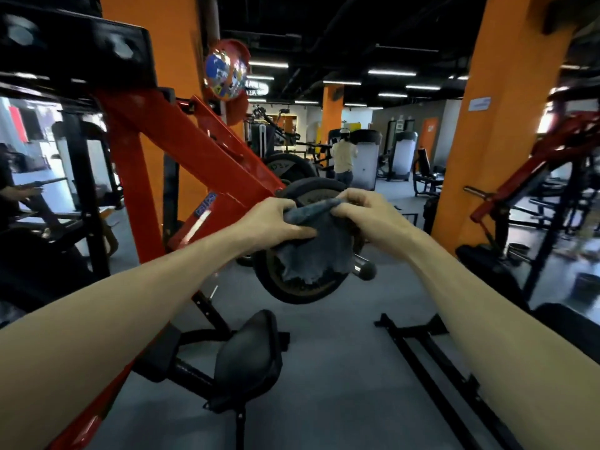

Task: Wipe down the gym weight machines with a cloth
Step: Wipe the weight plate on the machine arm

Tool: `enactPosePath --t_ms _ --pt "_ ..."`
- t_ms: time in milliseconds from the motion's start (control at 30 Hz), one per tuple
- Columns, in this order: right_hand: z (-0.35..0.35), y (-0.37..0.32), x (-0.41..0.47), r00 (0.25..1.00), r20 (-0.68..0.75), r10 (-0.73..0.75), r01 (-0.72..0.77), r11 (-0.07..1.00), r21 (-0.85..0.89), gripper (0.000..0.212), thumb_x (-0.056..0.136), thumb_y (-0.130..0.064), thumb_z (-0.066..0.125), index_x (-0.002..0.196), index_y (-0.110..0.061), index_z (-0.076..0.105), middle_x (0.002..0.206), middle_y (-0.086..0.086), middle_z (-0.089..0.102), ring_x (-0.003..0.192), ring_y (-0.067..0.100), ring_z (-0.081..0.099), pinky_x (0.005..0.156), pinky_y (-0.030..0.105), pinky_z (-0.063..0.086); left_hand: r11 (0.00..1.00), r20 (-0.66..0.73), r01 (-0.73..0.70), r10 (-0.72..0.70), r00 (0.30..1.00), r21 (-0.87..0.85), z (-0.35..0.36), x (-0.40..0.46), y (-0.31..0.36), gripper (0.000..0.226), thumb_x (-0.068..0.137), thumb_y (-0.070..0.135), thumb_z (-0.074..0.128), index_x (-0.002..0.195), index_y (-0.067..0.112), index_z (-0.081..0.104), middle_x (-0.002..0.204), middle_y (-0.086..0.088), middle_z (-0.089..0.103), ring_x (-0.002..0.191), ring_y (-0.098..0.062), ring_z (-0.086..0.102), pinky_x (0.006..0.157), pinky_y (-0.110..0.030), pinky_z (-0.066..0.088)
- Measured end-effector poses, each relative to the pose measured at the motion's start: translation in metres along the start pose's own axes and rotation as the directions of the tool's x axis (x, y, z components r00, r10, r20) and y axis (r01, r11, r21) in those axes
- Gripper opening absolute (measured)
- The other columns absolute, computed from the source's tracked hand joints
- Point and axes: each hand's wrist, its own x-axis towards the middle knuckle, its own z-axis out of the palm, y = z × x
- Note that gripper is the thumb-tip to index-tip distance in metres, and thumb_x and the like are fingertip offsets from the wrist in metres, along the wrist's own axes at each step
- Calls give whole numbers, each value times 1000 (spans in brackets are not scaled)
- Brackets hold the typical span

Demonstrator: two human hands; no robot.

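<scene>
Cloth (313, 251) — dark blue-grey, soft and napped, crumpled, with a ragged lower edge. It hangs in the middle of the scene, draped in front of a round black weight plate (285, 287); the plate has a rubbery rim and a worn, duller inner face, and sits on a metal sleeve whose rounded end (365, 269) pokes out to the right.

Left hand (276, 222): fingers curled over the cloth's upper left edge, thumb pressed across the fabric beneath — a firm grip. Right hand (363, 211): fingers bunched and curled, pinching the upper right of the cloth. The top edge of the cloth is gathered into a thick fold between the two hands.

The plate belongs to a machine with a red frame (201, 164) of glossy painted square tube, running diagonally from the upper left down to the plate. Near and below it, a black padded seat (248, 355), smooth vinyl, with rounded corners. Grey matte floor (341, 368) with black steel rails at near right. Orange pillar (493, 125) at right. Far back, a person in a pale top (343, 155) stands among the other machines.
</scene>
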Motion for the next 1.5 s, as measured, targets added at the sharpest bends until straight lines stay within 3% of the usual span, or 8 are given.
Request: enactPosePath --t_ms 267,433,633,767,933,1133,1367,1500 --pt "-43 41 4 994 -112 15 -2 994 114 18 99 -14 64 115 -13 71 106 7 76 100 18 72 85 31 60 992 65 -57 65 996 -113 40 45 30 48 72 24 92 107 16 61 100 -2 73 93 -18 71 86 -43 60" --pt "-67 63 32 992 -107 60 -26 957 288 16 100 -25 63 110 -18 73 105 4 77 101 19 72 85 37 60 982 54 -101 111 992 -157 56 82 41 32 79 32 87 99 18 68 92 2 77 85 -12 74 83 -40 62" --pt "-110 82 103 986 -162 48 27 901 432 16 99 -5 52 95 -7 68 94 14 69 91 25 67 88 44 54 989 -88 -149 149 985 7 66 157 62 34 78 36 87 94 17 65 88 3 71 78 -6 68 67 -27 58" --pt "-133 89 163 988 -154 16 53 897 438 25 100 -2 44 86 -11 64 85 10 66 85 23 64 81 39 53 991 -145 -121 128 981 59 70 211 73 35 77 26 89 97 14 64 89 0 69 85 -15 67 73 -32 58" --pt "-151 116 230 977 -209 -32 91 955 283 15 103 -21 48 101 -18 63 98 8 69 95 26 67 84 43 56 997 -222 -69 75 972 33 74 272 72 42 72 41 90 97 22 62 96 1 73 88 -17 70 80 -45 61" --pt "-171 144 279 964 -196 -177 222 946 236 13 102 -32 55 104 -23 64 105 8 70 103 28 67 93 54 55 999 -217 -41 34 976 -25 81 322 66 19 90 34 77 98 20 67 90 -4 77 81 -21 76 75 -48 64" --pt "-196 181 336 963 -116 -244 263 944 200 13 99 -26 65 104 -14 68 101 8 71 99 23 68 89 45 58 998 -263 45 -56 963 -48 93 371 52 16 99 26 66 102 20 81 90 6 79 87 -8 75 86 -31 61" --pt "-217 216 384 957 -4 -291 284 934 217 13 92 -26 75 96 -14 73 88 2 73 89 17 71 86 43 60 980 -295 148 -181 938 -131 102 409 46 15 98 24 67 99 20 81 88 6 79 86 -8 75 76 -21 60"
